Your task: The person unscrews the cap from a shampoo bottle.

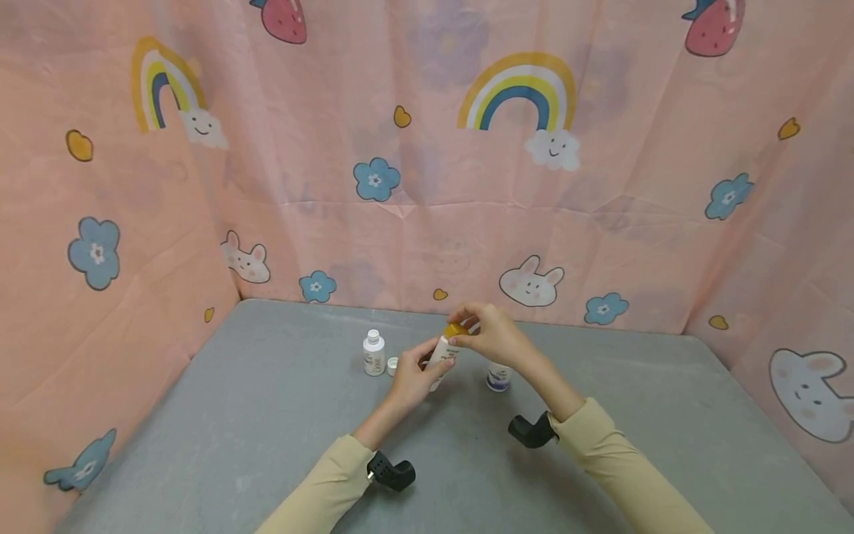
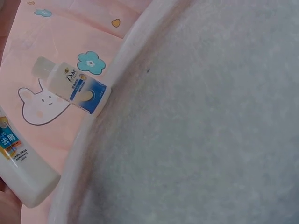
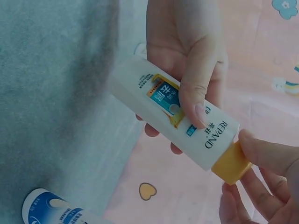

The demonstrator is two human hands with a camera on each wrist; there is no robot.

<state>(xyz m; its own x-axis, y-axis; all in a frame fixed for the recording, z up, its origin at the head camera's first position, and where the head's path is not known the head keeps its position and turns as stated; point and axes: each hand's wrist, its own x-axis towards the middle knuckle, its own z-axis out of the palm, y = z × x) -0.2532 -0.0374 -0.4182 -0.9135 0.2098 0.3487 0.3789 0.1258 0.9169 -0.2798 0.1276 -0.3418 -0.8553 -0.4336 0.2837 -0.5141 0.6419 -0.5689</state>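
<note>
A white shampoo bottle [image 3: 133,86] marked REPAND, with a yellow cap [image 3: 232,163], is held tilted above the grey table. My left hand [image 1: 412,380] grips its body, the thumb lying along the label and fingertips showing past the far side. At the top end, my right hand [image 1: 497,337] pinches the yellow cap between thumb and fingers. The cap sits at the bottle's neck. Behind the right forearm stands a white and blue Dove bottle [image 2: 77,88], its top hidden by the hand in the head view.
Left of the hands stands a small white bottle [image 1: 374,356] with its neck uncovered. A white cap [image 1: 392,364] lies beside it on the grey table [image 1: 267,415]. Pink printed curtain [image 1: 427,245] encloses the table's back and sides.
</note>
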